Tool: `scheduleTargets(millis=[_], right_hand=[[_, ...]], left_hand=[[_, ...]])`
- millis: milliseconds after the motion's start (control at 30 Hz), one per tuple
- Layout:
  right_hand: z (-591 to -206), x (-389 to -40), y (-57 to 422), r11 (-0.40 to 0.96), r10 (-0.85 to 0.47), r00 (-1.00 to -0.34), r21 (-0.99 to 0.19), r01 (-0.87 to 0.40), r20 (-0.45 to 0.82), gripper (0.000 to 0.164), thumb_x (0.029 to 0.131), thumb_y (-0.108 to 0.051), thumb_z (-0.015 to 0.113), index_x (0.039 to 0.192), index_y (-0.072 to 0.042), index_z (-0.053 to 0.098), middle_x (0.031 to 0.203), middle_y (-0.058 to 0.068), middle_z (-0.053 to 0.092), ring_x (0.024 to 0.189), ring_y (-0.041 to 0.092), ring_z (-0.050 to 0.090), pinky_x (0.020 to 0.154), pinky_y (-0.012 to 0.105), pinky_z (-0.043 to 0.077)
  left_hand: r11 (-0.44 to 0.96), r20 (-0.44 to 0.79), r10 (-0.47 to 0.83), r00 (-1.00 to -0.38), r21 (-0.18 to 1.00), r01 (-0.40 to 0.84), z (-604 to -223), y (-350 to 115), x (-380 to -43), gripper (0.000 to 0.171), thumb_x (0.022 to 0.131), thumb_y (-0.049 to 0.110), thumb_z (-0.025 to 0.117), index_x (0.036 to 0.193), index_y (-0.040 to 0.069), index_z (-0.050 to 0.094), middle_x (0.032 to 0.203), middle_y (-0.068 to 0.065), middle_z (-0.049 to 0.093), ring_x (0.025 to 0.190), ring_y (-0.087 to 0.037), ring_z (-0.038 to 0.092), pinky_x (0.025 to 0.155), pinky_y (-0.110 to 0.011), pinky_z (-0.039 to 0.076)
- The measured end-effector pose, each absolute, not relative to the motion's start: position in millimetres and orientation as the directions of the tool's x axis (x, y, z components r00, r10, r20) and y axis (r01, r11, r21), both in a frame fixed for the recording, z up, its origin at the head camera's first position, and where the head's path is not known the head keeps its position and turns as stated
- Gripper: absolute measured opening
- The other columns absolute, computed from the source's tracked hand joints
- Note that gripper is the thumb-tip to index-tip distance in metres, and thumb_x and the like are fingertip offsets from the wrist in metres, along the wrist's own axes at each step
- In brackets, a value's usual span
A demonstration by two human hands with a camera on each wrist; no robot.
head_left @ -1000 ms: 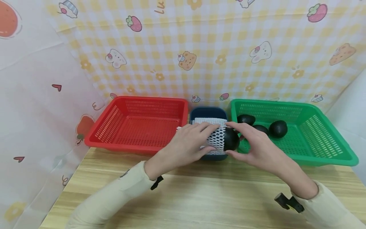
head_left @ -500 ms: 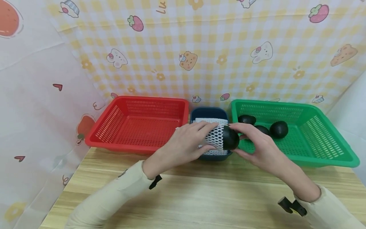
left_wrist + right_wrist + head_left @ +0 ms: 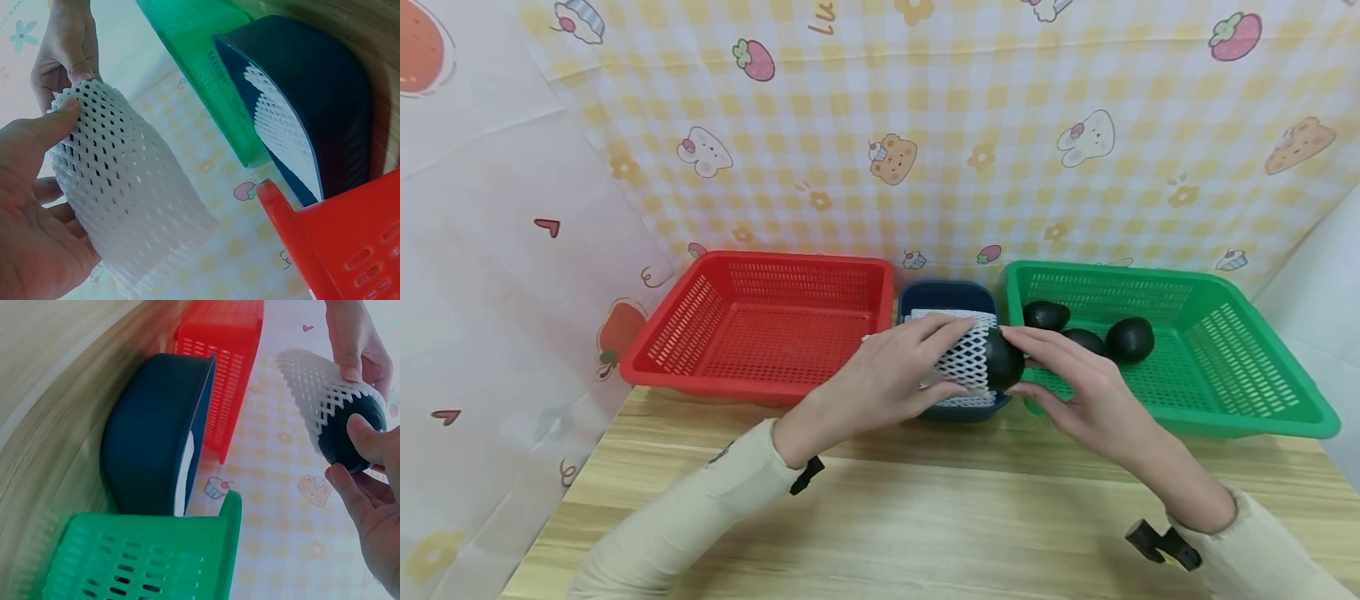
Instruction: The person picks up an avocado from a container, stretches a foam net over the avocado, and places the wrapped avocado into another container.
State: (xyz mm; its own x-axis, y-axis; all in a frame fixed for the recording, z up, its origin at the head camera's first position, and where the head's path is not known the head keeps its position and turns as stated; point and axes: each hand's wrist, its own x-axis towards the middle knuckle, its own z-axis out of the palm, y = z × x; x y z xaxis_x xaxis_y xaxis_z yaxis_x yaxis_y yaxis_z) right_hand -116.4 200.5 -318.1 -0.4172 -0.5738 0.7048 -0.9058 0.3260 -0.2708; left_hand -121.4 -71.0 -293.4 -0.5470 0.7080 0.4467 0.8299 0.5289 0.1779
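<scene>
A dark avocado [image 3: 1004,360] sits partly inside a white foam net sleeve [image 3: 964,360], held above the blue bin [image 3: 946,292]. My left hand [image 3: 887,367] grips the sleeve, thumb on the near side and fingers over the far side. From the right, my right hand [image 3: 1086,387] pinches the avocado's bare end between thumb and fingers, as the avocado [image 3: 340,434] in the right wrist view also shows. The sleeve [image 3: 125,181] hangs loose past the avocado in the left wrist view. More white foam sleeves [image 3: 284,137] lie in the blue bin.
A red basket [image 3: 760,387] stands left of the blue bin. To the right is a green basket [image 3: 1232,421] with 3 avocados [image 3: 1130,340] visible in its left part. The wooden table [image 3: 925,517] extends in front, with a patterned cloth [image 3: 820,125] behind.
My right hand's fingertips have shifted slightly right, from the sleeve's edge onto the avocado's bare end. My left hand keeps its grip on the sleeve, nearly still.
</scene>
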Motion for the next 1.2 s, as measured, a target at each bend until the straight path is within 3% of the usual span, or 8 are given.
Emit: scheduleTargets(millis=[233, 533, 833, 1200], right_hand=[[-319.9, -114.1, 194.0, 0.376, -0.549, -0.439, -0.259, -0.890, 0.711, 0.057, 0.102, -0.043, 0.057, 0.137, 0.001, 0.061, 0.132, 0.013, 0.064, 0.114, 0.025, 0.065, 0.095, 0.018, 0.046], [-321.0, -113.4, 192.0, 0.391, -0.515, -0.480, -0.303, -0.869, 0.710, 0.055, 0.098, -0.042, 0.062, 0.132, 0.000, 0.065, 0.114, 0.011, 0.072, 0.083, 0.018, 0.073, 0.075, 0.019, 0.055], [-323.0, -116.2, 194.1, 0.311, -0.518, -0.430, -0.305, -0.900, 0.739, 0.050, 0.101, -0.036, 0.062, 0.130, 0.004, 0.065, 0.120, 0.015, 0.069, 0.088, 0.017, 0.073, 0.077, 0.019, 0.055], [-324.8, -115.0, 193.9, 0.310, -0.490, -0.403, -0.277, -0.909, 0.773, 0.044, 0.102, -0.033, 0.062, 0.123, 0.005, 0.069, 0.115, 0.015, 0.072, 0.088, 0.017, 0.073, 0.074, 0.018, 0.055]], left_hand=[[0.508, 0.459, 0.719, -0.522, 0.166, 0.845, -292.7, -69.8, -121.7, 0.074, 0.085, 0.036, 0.084, 0.144, 0.004, 0.052, 0.137, -0.010, 0.055, 0.116, -0.019, 0.057, 0.087, -0.029, 0.054], [0.511, 0.448, 0.715, -0.537, 0.189, 0.839, -293.5, -69.2, -123.1, 0.077, 0.086, 0.040, 0.082, 0.146, 0.005, 0.051, 0.139, -0.009, 0.054, 0.117, -0.018, 0.055, 0.087, -0.028, 0.054], [0.513, 0.462, 0.708, -0.535, 0.184, 0.838, -291.2, -69.8, -123.4, 0.077, 0.083, 0.040, 0.085, 0.144, 0.006, 0.053, 0.138, -0.009, 0.054, 0.118, -0.019, 0.055, 0.089, -0.028, 0.053], [0.487, 0.476, 0.711, -0.517, 0.197, 0.851, -293.3, -67.5, -122.0, 0.076, 0.084, 0.039, 0.085, 0.144, 0.005, 0.053, 0.138, -0.010, 0.054, 0.118, -0.020, 0.054, 0.090, -0.028, 0.052]])
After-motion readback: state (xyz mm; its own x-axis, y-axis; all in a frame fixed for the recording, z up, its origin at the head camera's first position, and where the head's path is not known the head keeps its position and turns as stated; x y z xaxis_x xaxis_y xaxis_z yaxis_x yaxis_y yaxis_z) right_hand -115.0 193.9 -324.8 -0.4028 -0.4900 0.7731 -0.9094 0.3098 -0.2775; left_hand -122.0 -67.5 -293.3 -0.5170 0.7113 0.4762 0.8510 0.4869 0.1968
